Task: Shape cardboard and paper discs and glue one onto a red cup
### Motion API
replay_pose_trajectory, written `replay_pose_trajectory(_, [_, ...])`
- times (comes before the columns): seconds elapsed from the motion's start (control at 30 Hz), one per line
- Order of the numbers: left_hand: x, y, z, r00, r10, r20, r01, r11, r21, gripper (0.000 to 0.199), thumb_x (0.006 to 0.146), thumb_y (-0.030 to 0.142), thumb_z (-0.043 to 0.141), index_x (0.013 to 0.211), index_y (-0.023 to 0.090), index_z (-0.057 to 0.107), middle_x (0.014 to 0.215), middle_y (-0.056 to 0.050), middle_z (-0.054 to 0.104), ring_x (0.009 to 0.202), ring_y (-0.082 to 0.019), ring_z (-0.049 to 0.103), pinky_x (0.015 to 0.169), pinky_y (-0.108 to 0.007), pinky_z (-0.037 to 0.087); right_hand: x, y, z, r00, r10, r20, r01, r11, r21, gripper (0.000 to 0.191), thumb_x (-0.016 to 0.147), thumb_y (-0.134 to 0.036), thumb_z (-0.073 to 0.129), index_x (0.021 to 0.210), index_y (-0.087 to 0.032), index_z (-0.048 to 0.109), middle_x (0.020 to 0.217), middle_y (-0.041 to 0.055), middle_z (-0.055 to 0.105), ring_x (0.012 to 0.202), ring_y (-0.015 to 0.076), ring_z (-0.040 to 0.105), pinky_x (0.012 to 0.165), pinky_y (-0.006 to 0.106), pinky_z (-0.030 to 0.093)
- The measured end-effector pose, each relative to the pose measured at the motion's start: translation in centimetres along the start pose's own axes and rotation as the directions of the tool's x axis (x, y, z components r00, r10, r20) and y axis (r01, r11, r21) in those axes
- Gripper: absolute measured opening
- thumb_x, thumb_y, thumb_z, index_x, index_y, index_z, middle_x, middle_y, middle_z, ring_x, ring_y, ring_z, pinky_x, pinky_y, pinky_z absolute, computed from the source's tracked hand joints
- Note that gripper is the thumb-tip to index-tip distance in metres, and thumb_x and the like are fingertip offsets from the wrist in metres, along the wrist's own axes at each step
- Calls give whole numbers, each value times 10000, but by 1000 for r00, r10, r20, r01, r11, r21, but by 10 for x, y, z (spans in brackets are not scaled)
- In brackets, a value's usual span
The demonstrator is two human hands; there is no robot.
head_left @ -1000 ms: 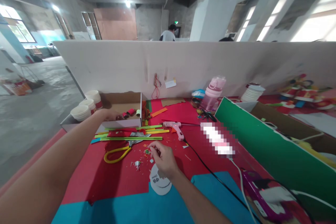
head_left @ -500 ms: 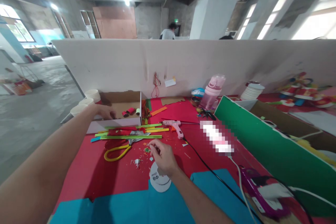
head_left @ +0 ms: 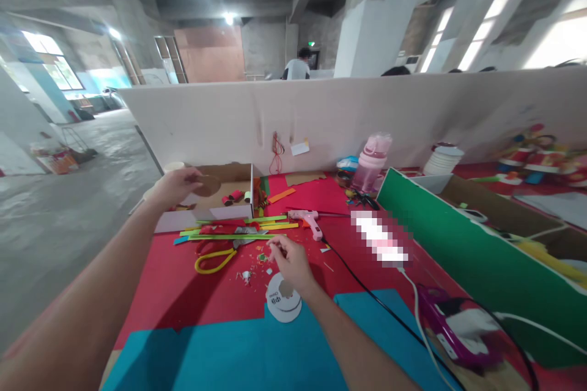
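The bare right hand (head_left: 293,264) curls over the red tabletop, thumb and fingertips drawn close together; I cannot tell whether they pinch anything. Just below it lies a white, rounded, paper-looking piece (head_left: 284,305) with dark print: "China" beside Chinese characters, a grey-brown round patch above them. The bare left hand (head_left: 180,184) hangs over the left end of a white-sided cardboard box (head_left: 236,212) with a plain brown interior, fingers bent; blur hides whether they grip something. In the box, near its right wall, sit small red rolled cylinders (head_left: 236,195) and a pale-green one

Between the hands and the box stretch flat, narrow green and yellow strips (head_left: 238,237), with yellow-handled metal scissors (head_left: 215,263) before them and tiny torn scraps scattered near. Farther right rests a pink, smooth plastic glue gun (head_left: 306,218) trailing a black cable. Beyond stand a translucent pink bottle (head_left: 369,165) and a long cardboard box with a flat green side (head_left: 440,244); smooth teal sheets (head_left: 220,354) cover the near edge
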State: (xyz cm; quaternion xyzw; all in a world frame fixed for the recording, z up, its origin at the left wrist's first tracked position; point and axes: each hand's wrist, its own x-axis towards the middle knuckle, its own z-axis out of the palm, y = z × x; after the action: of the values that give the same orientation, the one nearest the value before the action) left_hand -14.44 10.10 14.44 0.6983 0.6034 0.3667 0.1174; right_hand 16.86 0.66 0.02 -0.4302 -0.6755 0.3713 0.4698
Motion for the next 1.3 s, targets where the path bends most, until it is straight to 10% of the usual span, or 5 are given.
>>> replay_pose_trajectory(0.17, [-76, 51, 71, 971, -222, 90, 212, 621, -754, 355, 604, 341, 779, 874, 174, 621, 696, 12, 640, 550, -102, 570, 503, -194, 422, 4, -1, -2, 993, 122, 2, -117, 945, 306, 377, 905, -508, 400, 851, -183, 585, 602, -14, 583, 408, 82, 427, 404, 200, 308])
replay_pose_trajectory(0.37, [-133, 59, 158, 883, -292, 368, 451, 306, -839, 353, 572, 323, 814, 837, 157, 649, 730, -28, 689, 621, -136, 635, 576, -229, 487, 8, 5, -1, 974, 207, 87, -224, 856, 466, 461, 864, -602, 411, 899, -181, 596, 692, 10, 600, 487, 107, 494, 451, 231, 416])
replay_pose_trajectory(1.03, [-137, 45, 168, 993, -72, 89, 114, 693, -711, 444, 738, 383, 667, 1122, 193, 553, 750, -25, 679, 700, -182, 649, 634, -260, 490, 12, 18, 3, 990, 140, -11, -130, 942, 311, 284, 727, -427, 649, 793, -161, 576, 610, -28, 585, 452, 88, 488, 443, 210, 395])
replay_pose_trajectory(1.3, [-136, 48, 161, 990, -125, 65, 129, 618, -775, 399, 763, 451, 630, 1050, 189, 538, 684, 3, 624, 527, -125, 571, 513, -235, 479, 9, 5, 4, 980, 140, 138, -191, 854, 485, 310, 736, -464, 642, 834, -173, 606, 633, -26, 593, 516, 98, 529, 572, 248, 490])
